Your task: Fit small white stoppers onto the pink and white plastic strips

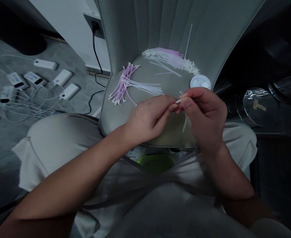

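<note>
My left hand (pixel 152 115) and my right hand (pixel 205 112) meet over the chair seat, both closed in a fingertip pinch. Between the fingertips shows the end of a thin white stick (pixel 178 101); most of it is hidden by fingers. A pale strip (pixel 184 123) shows below my right hand; I cannot tell whether it is part of the same piece. Left of my hands lies a bundle of purple sticks (pixel 123 84) with white tips, crossed by plain white sticks (pixel 145 86). Beyond my right hand sits a small round white dish (pixel 200 81).
A pile of white and purple sticks (pixel 170 57) lies against the grey chair's backrest (pixel 160 23), one stick (pixel 188 41) leaning up. White power banks (pixel 63 77) with tangled cables (pixel 28 107) cover the floor at left. A green container (pixel 156 162) is below the seat.
</note>
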Motion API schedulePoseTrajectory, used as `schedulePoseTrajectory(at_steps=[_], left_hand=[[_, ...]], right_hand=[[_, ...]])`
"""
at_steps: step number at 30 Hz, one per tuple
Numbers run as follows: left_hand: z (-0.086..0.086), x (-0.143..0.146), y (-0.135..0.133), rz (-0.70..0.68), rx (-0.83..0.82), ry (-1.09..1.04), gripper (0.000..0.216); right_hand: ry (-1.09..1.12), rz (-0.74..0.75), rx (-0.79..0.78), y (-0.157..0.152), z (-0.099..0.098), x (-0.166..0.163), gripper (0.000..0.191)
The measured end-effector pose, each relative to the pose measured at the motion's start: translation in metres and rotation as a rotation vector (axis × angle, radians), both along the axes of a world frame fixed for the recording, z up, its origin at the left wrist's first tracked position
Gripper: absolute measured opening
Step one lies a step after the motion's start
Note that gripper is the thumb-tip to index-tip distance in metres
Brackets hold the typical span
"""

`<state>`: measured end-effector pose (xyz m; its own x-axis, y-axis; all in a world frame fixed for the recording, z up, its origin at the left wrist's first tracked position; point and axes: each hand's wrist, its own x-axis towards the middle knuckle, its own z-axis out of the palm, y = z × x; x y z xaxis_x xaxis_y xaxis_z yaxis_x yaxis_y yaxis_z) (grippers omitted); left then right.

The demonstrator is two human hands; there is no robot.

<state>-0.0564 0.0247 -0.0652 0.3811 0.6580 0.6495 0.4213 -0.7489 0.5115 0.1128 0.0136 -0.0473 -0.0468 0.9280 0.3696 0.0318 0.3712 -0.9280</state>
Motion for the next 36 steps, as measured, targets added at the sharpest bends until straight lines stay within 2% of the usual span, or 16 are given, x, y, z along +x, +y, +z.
schedulePoseTrajectory(at_steps=[7,15,23,36], left_hand=[[-0.0005,0.0005,0.0000,0.010,-0.032,0.027,0.031],[0.0002,-0.0003,0.0005,-0.026,-0.005,-0.020,0.020],[0.0018,-0.0010,0.0006,-0.038,-0.040,0.001,0.020],[-0.0013,-0.0028,0.0041,-0.013,-0.054,0.098,0.014]], right_hand=[[0.035,0.003,-0.036,0.0000,0.0001,-0.0018,0.006],[0.039,0.025,-0.057,0.0006,0.0023,-0.0006,0.006],[-0.019,0.015,-0.082,0.0010,0.0037,0.0010,0.005],[-0.181,-0.022,0.004,0.0019,0.0034,0.0050,0.008]])
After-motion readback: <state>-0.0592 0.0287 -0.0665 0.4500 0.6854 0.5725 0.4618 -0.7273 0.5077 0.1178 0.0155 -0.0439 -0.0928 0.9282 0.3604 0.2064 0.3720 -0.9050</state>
